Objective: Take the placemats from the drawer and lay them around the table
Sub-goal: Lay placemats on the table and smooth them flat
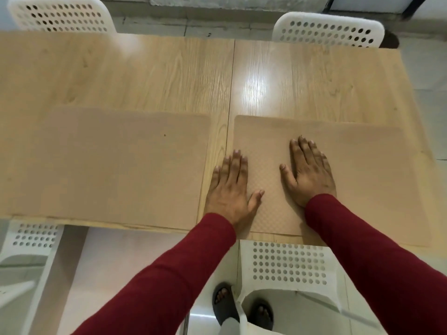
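The left mat point(104, 165) ran off the frame's edge, and sleeves point(377, 262) hid part of the right mat's point(362, 170) near edge. Both mats were tan, flat on the table point(145, 73). The left hand point(231, 189) lay flat across the right mat's left edge; the right hand point(308, 171) lay flat on it.

Both placemats point(106, 160) point(362, 170) are tan, the right one showing a fine diamond weave. The table point(169, 73) is pale oak grain. Sleeves point(169, 274) are dark red; the chairs point(287, 264) white with round perforations.
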